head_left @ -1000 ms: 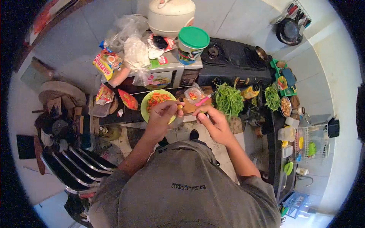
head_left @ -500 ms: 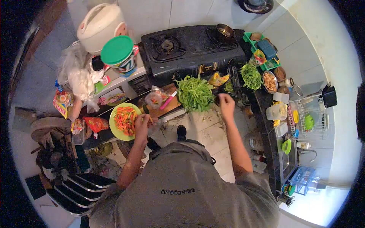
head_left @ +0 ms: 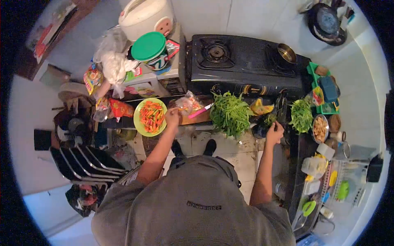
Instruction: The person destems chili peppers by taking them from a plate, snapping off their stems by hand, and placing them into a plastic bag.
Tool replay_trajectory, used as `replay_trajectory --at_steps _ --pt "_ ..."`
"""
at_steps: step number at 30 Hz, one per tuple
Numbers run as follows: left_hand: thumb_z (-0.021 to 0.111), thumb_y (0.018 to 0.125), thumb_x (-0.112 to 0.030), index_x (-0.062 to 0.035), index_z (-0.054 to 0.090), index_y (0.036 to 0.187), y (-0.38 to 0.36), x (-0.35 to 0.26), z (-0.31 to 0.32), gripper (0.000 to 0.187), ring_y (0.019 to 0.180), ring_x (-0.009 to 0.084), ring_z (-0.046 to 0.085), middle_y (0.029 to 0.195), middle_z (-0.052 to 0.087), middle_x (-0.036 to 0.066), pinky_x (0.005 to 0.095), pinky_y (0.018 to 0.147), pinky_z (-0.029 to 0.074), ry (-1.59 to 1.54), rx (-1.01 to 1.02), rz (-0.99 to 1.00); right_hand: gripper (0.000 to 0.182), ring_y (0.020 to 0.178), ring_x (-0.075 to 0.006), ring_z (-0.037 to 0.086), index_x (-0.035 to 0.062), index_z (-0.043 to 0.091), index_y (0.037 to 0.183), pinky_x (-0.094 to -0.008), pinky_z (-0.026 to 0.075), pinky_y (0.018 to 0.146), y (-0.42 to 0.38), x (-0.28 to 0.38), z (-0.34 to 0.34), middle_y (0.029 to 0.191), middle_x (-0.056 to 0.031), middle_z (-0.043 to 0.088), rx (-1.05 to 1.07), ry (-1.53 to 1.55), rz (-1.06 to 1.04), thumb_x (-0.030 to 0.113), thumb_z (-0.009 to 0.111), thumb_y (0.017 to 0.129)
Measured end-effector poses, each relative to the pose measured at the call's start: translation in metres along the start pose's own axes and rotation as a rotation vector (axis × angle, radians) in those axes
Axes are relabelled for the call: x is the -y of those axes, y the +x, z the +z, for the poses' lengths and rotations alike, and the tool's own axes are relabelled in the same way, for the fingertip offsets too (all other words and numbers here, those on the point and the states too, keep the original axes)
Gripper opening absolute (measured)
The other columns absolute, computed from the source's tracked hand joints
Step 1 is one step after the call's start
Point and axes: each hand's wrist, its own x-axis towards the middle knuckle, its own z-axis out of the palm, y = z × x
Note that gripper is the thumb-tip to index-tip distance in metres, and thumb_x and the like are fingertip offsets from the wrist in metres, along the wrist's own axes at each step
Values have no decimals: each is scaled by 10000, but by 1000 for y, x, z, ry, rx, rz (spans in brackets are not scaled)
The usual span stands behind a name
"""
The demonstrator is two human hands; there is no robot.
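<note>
My left hand [head_left: 172, 117] is closed at the right rim of a yellow-green plate [head_left: 138, 127] of cut orange and red chillies [head_left: 151, 117]; what its fingers hold, if anything, is too small to name. Right of it, a clear bag [head_left: 187, 103] and a pink-handled knife [head_left: 199, 112] lie on a wooden board [head_left: 184, 120]. A heap of green leaves [head_left: 231, 113] spreads beyond the board. My right hand [head_left: 276, 133] is closed beside a dark container with small green bits [head_left: 269, 120]; its fingertips hide whatever they pinch. A yellow packet [head_left: 262, 106] sits behind that container.
Behind the leaves stands a black two-burner stove [head_left: 246, 74] with a small pot [head_left: 286, 53]. A green-lidded tub [head_left: 148, 46] and rice cooker [head_left: 145, 18] are back left. At right are more greens [head_left: 301, 116], a bowl [head_left: 320, 128], a green basket [head_left: 313, 72] and a dish rack [head_left: 349, 180].
The view has shifted, with more of the left side and floor showing. My left hand has moved off the chillies to the plate's right edge. My right hand has come down to the dark container.
</note>
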Motion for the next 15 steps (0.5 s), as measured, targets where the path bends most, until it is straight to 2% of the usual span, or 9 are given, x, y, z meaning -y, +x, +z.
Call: replay_trajectory --at_steps 3,4,6,8,10,11,12,14,15 --pt "594 900 -56 -16 650 1026 10 27 16 143 749 122 623 884 681 59 253 668 494 -50 -21 27 219 1114 -294 571 126 722 1080 -440 447 954 -1 -16 -3 1138 -106 653 27 75 -62 203 670 882" --pt "594 900 -56 -16 650 1026 17 35 16 143 749 122 623 884 681 59 253 668 494 -53 -49 35 198 1013 -272 619 81 731 1067 -380 504 860 -3 -14 -7 1086 -124 671 -39 92 -123 138 684 884" --pt "609 876 -66 3 636 1024 21 47 14 166 783 148 649 891 700 100 283 711 503 204 -65 340 209 1076 -302 594 58 719 1067 -415 473 931 -2 -13 -21 1134 -129 658 -23 94 -153 144 668 883" --pt "631 865 -129 -8 642 1024 -7 4 1 200 829 200 674 896 706 130 316 718 510 106 -47 282 202 1050 -307 602 57 722 1065 -411 477 923 1 -15 -34 1110 -137 662 -27 154 -161 124 669 881" --pt "634 867 -176 -41 652 1021 -15 -14 -13 206 831 268 681 881 709 117 388 751 499 515 -136 284 196 1027 -275 616 17 706 1077 -376 489 904 8 -28 -43 1122 -144 652 -25 294 -104 116 639 922" --pt "641 858 -196 -75 663 1032 -18 -21 -27 213 901 322 640 915 693 103 484 830 444 689 -156 377 205 1025 -265 616 8 696 1092 -367 489 907 11 -32 -47 1132 -146 639 -42 359 -51 122 626 937" --pt "641 858 -196 -75 663 1032 -20 -22 -39 213 901 322 640 915 693 103 484 830 444 693 -165 375 214 1023 -255 615 -2 687 1107 -358 490 909 13 -31 -54 1141 -148 627 -62 422 6 127 613 952" --pt "656 836 -203 -79 673 1021 -20 -24 -60 224 1012 329 573 1010 656 101 565 883 362 1117 -236 558 224 1018 -253 613 -4 676 1122 -355 487 919 16 -29 -65 1137 -150 607 -76 401 -3 134 610 959" --pt "665 809 -198 -73 688 990 -19 -25 -69 221 1109 336 496 1105 609 114 599 906 323 1179 -166 485 219 1009 -250 612 -9 677 1111 -351 484 920 14 -20 -71 1109 -139 611 -84 362 -16 134 612 958"
